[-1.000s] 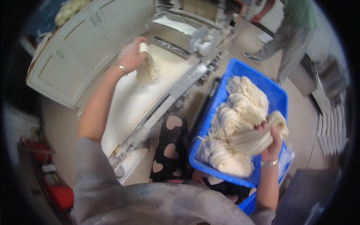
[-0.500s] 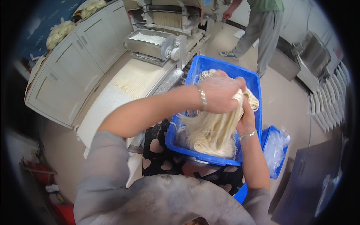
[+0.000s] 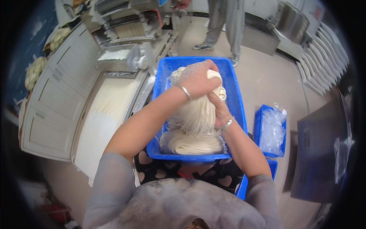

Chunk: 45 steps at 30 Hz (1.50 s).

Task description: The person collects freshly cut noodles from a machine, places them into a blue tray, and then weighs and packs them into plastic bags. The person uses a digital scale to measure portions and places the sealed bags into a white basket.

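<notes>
- Head view: we hold a long bundle of pale noodles (image 3: 198,114) over the large blue crate (image 3: 236,99), both hands closed on it.
- Our left hand (image 3: 198,78) grips the top of the bundle from above, fingers curled over it; half a second ago it held about the same spot, and a second ago it was far off over the floured belt.
- Our right hand (image 3: 219,108) wraps the bundle's right side, just below the left hand; a second ago it held a bundle alone at the crate's right edge.
- The bundle hangs down into the crate and touches the coiled noodles (image 3: 190,143) lying at the near end.
- The noodle machine (image 3: 122,34) and its white belt (image 3: 110,103) stand to the left of the crate, nearer the frame's middle than before, since our head has turned.
- A smaller blue crate (image 3: 263,126) with clear plastic bags (image 3: 272,129) sits to the right on the floor.
- Another person's legs (image 3: 225,23) stand beyond the crate, near a metal desk (image 3: 263,34).
</notes>
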{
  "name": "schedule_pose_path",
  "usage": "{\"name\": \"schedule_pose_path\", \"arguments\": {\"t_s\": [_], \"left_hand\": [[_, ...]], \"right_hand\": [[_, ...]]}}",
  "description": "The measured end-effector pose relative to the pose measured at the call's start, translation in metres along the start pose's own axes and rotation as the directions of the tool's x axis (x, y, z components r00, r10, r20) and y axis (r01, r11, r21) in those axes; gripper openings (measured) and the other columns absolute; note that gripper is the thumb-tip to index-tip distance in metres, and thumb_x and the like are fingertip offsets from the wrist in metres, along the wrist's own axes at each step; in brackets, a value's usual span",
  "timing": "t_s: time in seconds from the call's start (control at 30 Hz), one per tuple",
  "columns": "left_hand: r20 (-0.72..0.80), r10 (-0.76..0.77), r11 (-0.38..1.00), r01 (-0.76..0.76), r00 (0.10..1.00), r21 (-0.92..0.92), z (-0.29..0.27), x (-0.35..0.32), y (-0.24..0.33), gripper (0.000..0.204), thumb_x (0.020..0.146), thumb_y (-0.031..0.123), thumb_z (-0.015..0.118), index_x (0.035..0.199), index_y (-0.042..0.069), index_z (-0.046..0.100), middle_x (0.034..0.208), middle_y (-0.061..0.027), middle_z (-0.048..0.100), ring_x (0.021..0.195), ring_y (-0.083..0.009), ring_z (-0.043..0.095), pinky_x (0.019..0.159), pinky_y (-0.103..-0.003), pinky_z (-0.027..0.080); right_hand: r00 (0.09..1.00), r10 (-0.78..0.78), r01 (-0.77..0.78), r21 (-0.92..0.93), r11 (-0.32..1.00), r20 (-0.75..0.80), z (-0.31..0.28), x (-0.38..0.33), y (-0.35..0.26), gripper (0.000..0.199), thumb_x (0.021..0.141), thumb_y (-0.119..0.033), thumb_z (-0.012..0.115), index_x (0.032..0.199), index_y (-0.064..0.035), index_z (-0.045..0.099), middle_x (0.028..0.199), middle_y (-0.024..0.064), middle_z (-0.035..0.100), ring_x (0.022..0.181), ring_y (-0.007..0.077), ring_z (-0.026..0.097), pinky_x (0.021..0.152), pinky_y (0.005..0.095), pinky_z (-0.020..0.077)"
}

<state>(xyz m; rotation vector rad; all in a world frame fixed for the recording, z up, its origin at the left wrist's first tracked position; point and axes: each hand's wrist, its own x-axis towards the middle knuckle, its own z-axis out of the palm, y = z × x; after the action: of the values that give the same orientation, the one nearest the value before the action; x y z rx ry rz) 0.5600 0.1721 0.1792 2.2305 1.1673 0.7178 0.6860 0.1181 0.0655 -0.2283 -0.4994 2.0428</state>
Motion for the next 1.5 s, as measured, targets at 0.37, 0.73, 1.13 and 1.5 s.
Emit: {"name": "schedule_pose_path", "arguments": {"t_s": [0.37,0.73,1.13,1.5], "left_hand": [[0.097,-0.141,0.843,0.171,0.985,-0.51,0.006,-0.02,-0.038,0.1,0.078,0.045,0.076,0.149,-0.001,0.022,0.148,-0.0227,0.032,0.132,-0.031,0.042,0.107,-0.04,0.038],[0.252,-0.134,0.033,0.259,0.958,-0.965,0.043,-0.058,-0.076,0.081,0.087,0.055,0.063,0.146,0.008,0.033,0.144,-0.0136,0.045,0.129,-0.0286,0.048,0.108,-0.044,0.041],[0.162,-0.08,-0.093,0.154,0.984,-0.984,0.054,-0.06,-0.068,0.06,0.09,0.047,0.061,0.132,0.007,0.045,0.12,-0.0096,0.052,0.11,-0.0239,0.053,0.101,-0.039,0.044],[0.103,0.112,-0.523,0.147,0.988,-0.84,0.03,-0.051,-0.093,0.075,0.077,0.013,0.078,0.133,-0.002,0.031,0.1,-0.0025,0.052,0.098,-0.0144,0.053,0.096,-0.033,0.042]], "right_hand": [[0.993,-0.118,0.119,0.067,0.991,-0.016,0.028,-0.004,-0.011,0.053,0.09,-0.028,0.066,0.135,-0.0084,0.045,0.119,0.0128,0.061,0.105,0.0266,0.064,0.09,0.0436,0.0544],[0.885,-0.428,0.086,-0.841,0.534,-0.181,0.06,0.013,-0.014,0.065,0.073,-0.049,0.075,0.111,0.0031,0.067,0.115,0.0138,0.065,0.098,0.0234,0.066,0.086,0.0359,0.0513],[0.972,0.058,-0.181,-0.878,-0.443,-0.229,0.09,0.009,-0.088,0.082,0.088,-0.075,0.033,0.093,-0.0035,0.074,0.089,0.0143,0.071,0.092,0.0325,0.067,0.086,0.0401,0.0489],[0.087,-0.993,-0.159,-0.985,0.061,-0.075,-0.199,-0.175,-0.165,0.028,0.094,-0.022,0.052,0.082,-0.0006,0.066,0.075,0.0098,0.068,0.071,0.017,0.063,0.066,0.033,0.0496]]}}
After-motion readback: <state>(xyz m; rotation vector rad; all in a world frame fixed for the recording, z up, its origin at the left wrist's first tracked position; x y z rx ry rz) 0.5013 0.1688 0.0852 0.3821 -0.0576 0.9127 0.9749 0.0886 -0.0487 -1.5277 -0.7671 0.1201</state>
